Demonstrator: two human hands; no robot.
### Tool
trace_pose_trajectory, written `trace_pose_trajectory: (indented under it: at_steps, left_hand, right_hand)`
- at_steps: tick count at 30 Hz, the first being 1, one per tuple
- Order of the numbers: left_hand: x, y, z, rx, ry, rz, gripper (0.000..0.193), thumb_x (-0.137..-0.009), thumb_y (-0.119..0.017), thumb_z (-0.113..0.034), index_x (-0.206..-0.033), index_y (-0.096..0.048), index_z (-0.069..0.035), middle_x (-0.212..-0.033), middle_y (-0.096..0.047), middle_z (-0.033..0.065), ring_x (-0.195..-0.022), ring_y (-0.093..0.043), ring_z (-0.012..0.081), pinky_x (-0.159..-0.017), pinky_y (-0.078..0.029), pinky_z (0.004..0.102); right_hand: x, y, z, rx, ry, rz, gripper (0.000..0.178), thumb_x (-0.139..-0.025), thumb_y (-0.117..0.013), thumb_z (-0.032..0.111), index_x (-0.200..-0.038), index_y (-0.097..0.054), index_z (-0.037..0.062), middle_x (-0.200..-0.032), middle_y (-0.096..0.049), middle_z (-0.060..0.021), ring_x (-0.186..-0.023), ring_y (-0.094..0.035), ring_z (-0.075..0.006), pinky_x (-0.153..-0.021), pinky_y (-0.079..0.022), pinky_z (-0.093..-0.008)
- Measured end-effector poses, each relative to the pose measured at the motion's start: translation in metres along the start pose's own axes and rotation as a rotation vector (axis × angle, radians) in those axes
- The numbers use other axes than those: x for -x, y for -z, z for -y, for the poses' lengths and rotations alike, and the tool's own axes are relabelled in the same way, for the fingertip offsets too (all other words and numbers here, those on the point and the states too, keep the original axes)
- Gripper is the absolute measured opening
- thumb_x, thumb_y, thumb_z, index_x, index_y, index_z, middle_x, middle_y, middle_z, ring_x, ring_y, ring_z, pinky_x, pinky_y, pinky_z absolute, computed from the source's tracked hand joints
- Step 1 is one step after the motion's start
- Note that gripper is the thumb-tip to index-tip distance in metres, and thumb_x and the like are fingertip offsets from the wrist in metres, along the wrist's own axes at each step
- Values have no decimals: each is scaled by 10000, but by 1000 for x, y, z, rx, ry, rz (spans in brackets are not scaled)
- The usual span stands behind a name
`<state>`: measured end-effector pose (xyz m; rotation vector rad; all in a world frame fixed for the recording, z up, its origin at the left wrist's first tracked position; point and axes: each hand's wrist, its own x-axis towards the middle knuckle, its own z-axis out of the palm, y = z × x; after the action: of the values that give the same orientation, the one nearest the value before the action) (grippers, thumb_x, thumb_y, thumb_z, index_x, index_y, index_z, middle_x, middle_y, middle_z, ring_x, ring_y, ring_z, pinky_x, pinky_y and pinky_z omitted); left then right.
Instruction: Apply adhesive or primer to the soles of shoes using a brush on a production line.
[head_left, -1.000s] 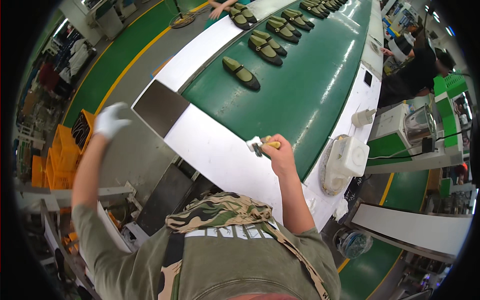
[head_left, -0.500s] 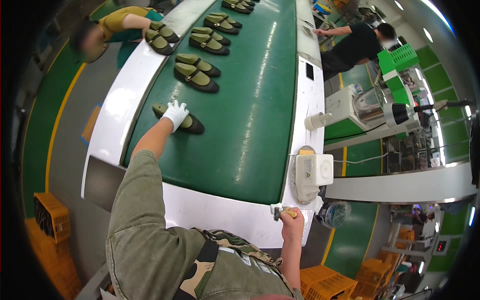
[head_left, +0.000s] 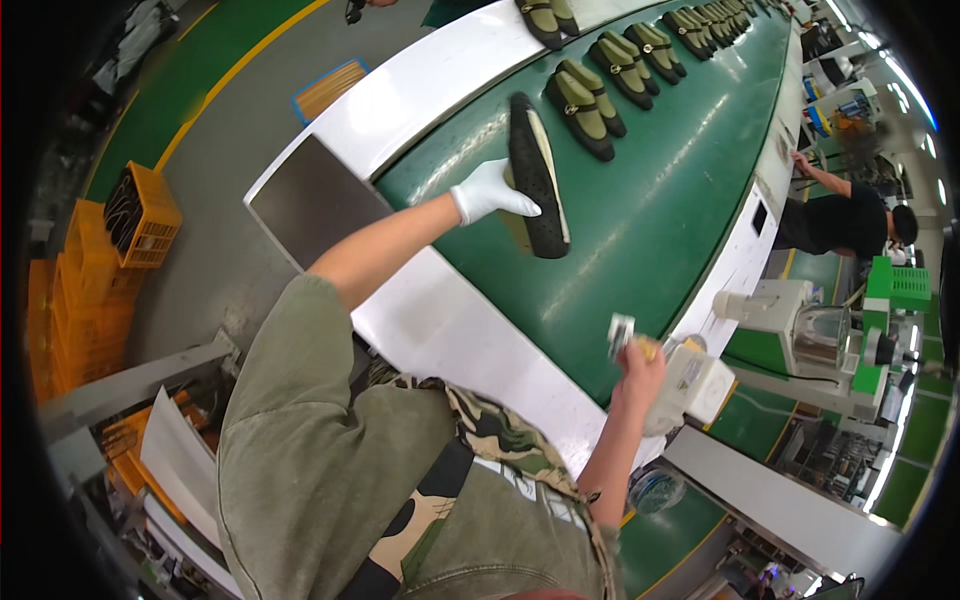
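My left hand (head_left: pixel 487 192), in a white glove, is closed round a dark shoe (head_left: pixel 545 195) held above the green conveyor belt (head_left: pixel 500 280). The shoe is turned on its side, its black sole toward the right and a pale strip along the sole's edge. In my bare right hand (head_left: pixel 641 374) is a small brush (head_left: pixel 620 332) with a yellowish handle and a whitish head, raised near the belt's right edge. A gap separates brush and shoe. Behind the held shoe stands a pair of dark strapped shoes (head_left: pixel 587 112) with olive-green forms inside.
More shoe pairs (head_left: pixel 690 35) line the belt further off, and one pair (head_left: pixel 545 18) sits on the white left ledge. By my right hand is a white container (head_left: pixel 700 385). Machines and a person (head_left: pixel 840 220) are at the right. Orange crates (head_left: pixel 150 215) stand on the left floor.
The shoe has been lifted off the belt and turned to show its sole. My right hand has raised the brush up from beside the white container. The view has swung left.
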<state>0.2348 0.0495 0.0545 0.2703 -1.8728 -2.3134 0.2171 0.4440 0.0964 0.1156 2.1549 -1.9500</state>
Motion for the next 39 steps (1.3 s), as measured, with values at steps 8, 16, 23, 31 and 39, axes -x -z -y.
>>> trace_pose_trajectory:
  at_steps: [8, 16, 23, 31, 39]
  left_hand:
    - [185, -74, -52, -224, -416, -201, 845, -580, -927, -113, -1310, -510, -41, -1257, -607, 84, -1153, -590, 219, -1013, -467, 366]
    - [261, -142, -63, -554, -488, -174, 893, -664, -910, -254, -1411, -446, -101, -1440, -471, 114, -1275, -496, 244, -1089, -382, 391]
    - [304, -210, -62, -762, -519, -498, 765, -538, -941, -155, -1217, -604, -49, -1101, -690, 87, -983, -669, 197, -908, -528, 325]
    - [354, -230, -74, -528, -120, -383, 729, -556, -942, -164, -1188, -607, -28, -1055, -689, 63, -963, -642, 156, -906, -512, 316]
    - [400, -213, -96, -69, -35, -131, 695, -624, -860, -135, -1239, -568, 3, -1111, -651, 60, -1028, -606, 172, -937, -480, 334]
  right_hand:
    - [17, -87, 41, -167, 135, 327, 180, -812, -743, 77, -902, -594, 32, -786, -613, -14, -691, -573, -97, -637, -451, -247]
    - [70, -64, 49, -315, 81, 540, 176, -819, -740, 44, -888, -582, 6, -812, -620, -31, -683, -558, -87, -605, -451, -238]
    - [133, -35, 100, -483, 98, 796, 188, -824, -748, 48, -901, -585, -5, -826, -635, -51, -711, -588, -101, -668, -492, -240]
    - [165, -32, 137, -564, 293, 1034, 180, -818, -726, -35, -920, -582, 0, -896, -635, -62, -791, -592, -103, -736, -496, -230]
    - [173, -67, 127, -530, 526, 1181, 220, -815, -725, -43, -865, -529, 45, -987, -622, -72, -852, -561, -103, -785, -475, -240]
